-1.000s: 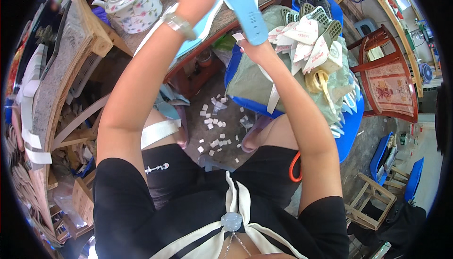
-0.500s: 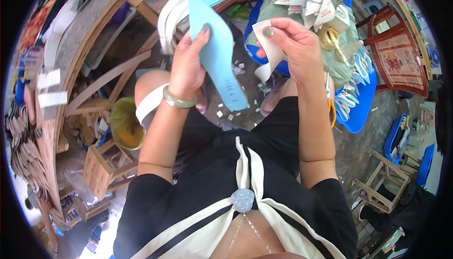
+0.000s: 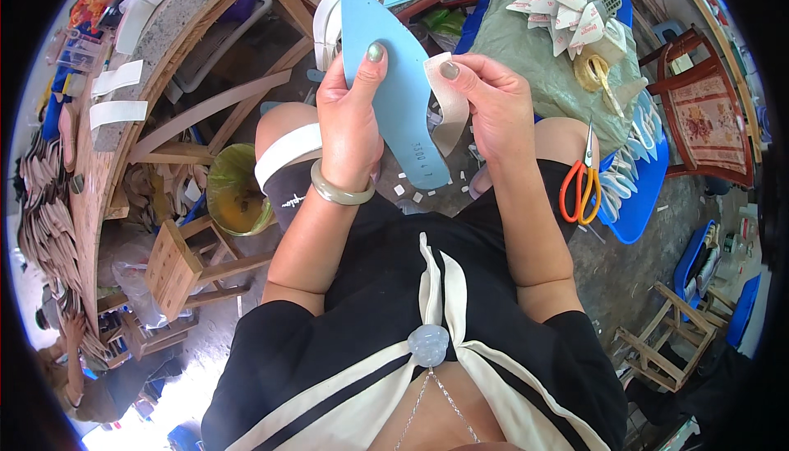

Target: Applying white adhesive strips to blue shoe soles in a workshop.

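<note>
Closed round the left side of a light blue shoe insole [image 3: 393,93] is my left hand [image 3: 352,114], its thumb pressed on the blue face. The insole's pointed end is up and its narrow end hangs toward my lap. My right hand [image 3: 493,106] pinches a white strip [image 3: 449,106] between thumb and fingers. The strip's upper end is at the insole's right edge; whether it is stuck there I cannot tell. Its lower part curls down beside the insole. Scissors with orange handles [image 3: 582,188] lie by my right thigh.
A green-grey plastic bag [image 3: 526,48] with white pieces [image 3: 567,13] and a tape roll [image 3: 590,73] stands ahead on the right. Beside it, a blue tray [image 3: 641,212] holds insoles. A workbench [image 3: 177,56], a bin [image 3: 234,175] and a wooden stool [image 3: 177,266] stand left.
My right hand has moved left, bringing the white strip to the insole's edge. The insole has shifted slightly right. The scissors now show more fully.
</note>
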